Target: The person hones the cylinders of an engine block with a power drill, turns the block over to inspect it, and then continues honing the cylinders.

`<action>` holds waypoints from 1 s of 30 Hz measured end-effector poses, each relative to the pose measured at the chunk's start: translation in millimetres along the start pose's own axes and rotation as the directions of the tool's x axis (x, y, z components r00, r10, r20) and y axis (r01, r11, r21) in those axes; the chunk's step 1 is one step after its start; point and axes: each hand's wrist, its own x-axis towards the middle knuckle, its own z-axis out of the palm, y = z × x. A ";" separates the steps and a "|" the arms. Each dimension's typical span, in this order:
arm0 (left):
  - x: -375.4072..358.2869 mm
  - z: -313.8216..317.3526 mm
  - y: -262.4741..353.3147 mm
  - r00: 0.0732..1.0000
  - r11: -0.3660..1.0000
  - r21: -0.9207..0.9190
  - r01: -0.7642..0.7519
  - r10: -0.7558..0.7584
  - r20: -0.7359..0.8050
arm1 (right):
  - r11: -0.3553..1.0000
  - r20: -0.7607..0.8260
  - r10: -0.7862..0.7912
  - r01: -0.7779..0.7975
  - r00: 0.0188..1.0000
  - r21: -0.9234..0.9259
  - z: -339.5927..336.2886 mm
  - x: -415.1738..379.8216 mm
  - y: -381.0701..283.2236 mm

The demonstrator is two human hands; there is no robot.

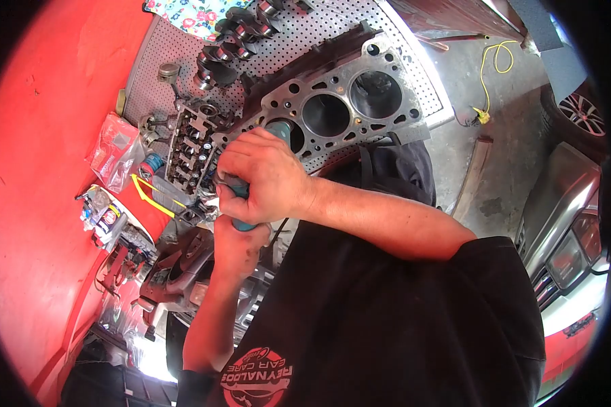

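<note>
A teal handheld power tool point(278, 129), which looks like a power drill, points into a bore of the engine block point(388, 57). My right hand point(268, 173) wraps around its body from above. Lower down, my left hand point(239, 245) grips the end of the same tool. Its working end is hidden inside the bore, and my fingers cover much of the housing. Two more open cylinder bores show farther right in the block's flat grey face. Close to my right hand's fingers lies a cylinder head point(191, 150) with its valve gear exposed.
A crankshaft point(231, 51) and a piston point(168, 72) lie on the perforated metal bench point(163, 42). Left are a plastic bag point(115, 152) and a red wall point(27, 169). Right are a yellow cord point(483, 85), a wooden plank point(472, 175) and a parked vehicle point(567, 251).
</note>
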 end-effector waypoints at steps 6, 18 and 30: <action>15.5 7.3 -15.4 0.998 0.997 0.052 -0.060 0.061 -0.022 | 1.000 0.016 0.026 -0.026 1.000 -0.017 -4.9 -2.1 11.9; 25.6 14.6 -9.4 1.000 1.000 0.003 0.001 -0.001 -0.001 | 1.000 -0.018 0.010 -0.010 1.000 0.000 -13.9 -3.4 23.7; 23.9 16.0 0.2 1.000 1.000 -0.019 0.022 -0.022 -0.002 | 1.000 -0.032 0.004 -0.003 0.999 0.021 -14.1 -2.7 27.3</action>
